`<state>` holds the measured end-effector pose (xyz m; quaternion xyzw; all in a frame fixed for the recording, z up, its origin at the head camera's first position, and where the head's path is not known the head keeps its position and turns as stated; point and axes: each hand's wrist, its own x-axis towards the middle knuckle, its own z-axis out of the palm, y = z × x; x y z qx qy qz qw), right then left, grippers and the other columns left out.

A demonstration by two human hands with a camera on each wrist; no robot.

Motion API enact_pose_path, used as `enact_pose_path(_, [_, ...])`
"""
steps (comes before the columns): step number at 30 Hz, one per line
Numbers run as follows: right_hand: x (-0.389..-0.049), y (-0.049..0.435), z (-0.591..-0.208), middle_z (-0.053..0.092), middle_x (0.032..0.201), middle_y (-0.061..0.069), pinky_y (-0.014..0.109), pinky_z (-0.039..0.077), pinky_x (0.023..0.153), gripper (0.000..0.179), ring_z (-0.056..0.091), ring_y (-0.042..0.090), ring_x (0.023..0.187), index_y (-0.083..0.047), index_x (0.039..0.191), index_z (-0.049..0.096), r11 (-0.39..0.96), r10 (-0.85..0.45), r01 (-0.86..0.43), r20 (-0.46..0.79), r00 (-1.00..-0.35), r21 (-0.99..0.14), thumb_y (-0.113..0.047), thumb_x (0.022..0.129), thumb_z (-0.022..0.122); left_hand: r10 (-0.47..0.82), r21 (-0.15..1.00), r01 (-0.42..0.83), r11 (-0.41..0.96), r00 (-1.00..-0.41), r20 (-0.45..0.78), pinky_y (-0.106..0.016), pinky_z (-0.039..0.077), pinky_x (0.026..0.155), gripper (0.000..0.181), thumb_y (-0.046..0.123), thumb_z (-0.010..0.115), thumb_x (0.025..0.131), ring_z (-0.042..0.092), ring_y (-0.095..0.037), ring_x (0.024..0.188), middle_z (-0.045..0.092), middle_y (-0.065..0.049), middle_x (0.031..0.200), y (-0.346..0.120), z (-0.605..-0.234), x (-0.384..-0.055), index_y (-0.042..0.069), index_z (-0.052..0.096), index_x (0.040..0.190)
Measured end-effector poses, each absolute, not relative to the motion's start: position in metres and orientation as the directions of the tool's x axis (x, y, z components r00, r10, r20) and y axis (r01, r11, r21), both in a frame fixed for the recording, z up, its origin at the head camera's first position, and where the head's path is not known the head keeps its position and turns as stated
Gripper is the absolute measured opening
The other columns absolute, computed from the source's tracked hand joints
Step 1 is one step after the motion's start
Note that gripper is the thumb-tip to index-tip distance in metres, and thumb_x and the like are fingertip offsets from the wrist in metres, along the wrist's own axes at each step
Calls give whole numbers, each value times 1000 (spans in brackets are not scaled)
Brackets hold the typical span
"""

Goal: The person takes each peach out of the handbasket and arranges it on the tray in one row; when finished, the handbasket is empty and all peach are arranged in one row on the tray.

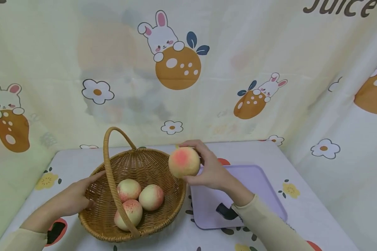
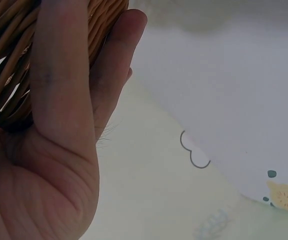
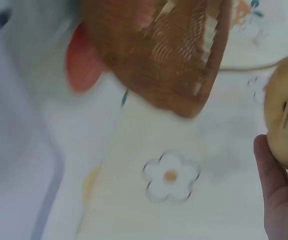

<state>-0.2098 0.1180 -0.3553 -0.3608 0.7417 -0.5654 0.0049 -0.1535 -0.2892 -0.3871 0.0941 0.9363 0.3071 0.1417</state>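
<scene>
In the head view, the right hand holds a peach between thumb and fingers at the basket's two o'clock. A red blush faces the viewer on the pale yellow skin. The fruit overlaps the rim in that view; the right wrist view is blurred, so its height above the rim is hard to judge, though there it looks apart from the wicker.

The left hand grips the basket at its nine o'clock, thumb and fingers to either side of the wall. The left wrist view shows the wicker caught within the hand.

Three more peaches lie close together inside the basket. Within that cluster, one sits at eleven o'clock, one at three and one at seven. The tall handle runs from the rim's twelve o'clock to its six, bowing toward nine, and crosses in front of the peach at seven.

At the basket's three o'clock is a lilac tray, partly hidden by the right forearm and its pale sleeve. A matching sleeve covers the left arm. Basket and tray stand on a white cloth printed with yellow flowers. Toward twelve o'clock hangs a cream curtain with rabbits, orange fruit and white flowers.
</scene>
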Motion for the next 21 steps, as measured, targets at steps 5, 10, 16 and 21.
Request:
enact_pose_path(5, [-220,149,-368,52,144,3,44,52,93,78,60,28,117,-10,133,48,148,-449,-486,379,-809,-862,2,67,89,268,573,115,811,-945,-190,-50,50,81,98,-6,73,71,48,-53,125,38,-41,145,-289,-386,-154,1,28,158])
enact_pose_path(10, [-228,168,-398,61,129,-1,43,51,91,77,62,20,110,-17,126,50,363,-414,-411,250,-875,-836,-13,65,95,255,570,103,815,-947,-194,-51,51,82,100,-8,72,70,44,-55,128,34,-41,149,-289,-385,-154,1,26,159])
enact_pose_path(16, [-231,175,-429,62,127,-8,44,49,94,75,61,15,112,-17,132,60,523,-475,-436,174,-863,-733,-20,66,95,247,574,92,813,-949,-198,-50,51,82,100,-8,72,71,42,-57,130,33,-41,149,-288,-387,-153,1,26,159])
enact_pose_path(21, [-229,172,-443,59,130,-13,42,46,98,80,56,12,118,-17,133,62,605,-504,-465,141,-852,-647,-32,62,96,239,568,80,819,-948,-212,-56,50,88,101,-8,73,71,40,-58,131,33,-41,149,-287,-388,-152,0,25,159])
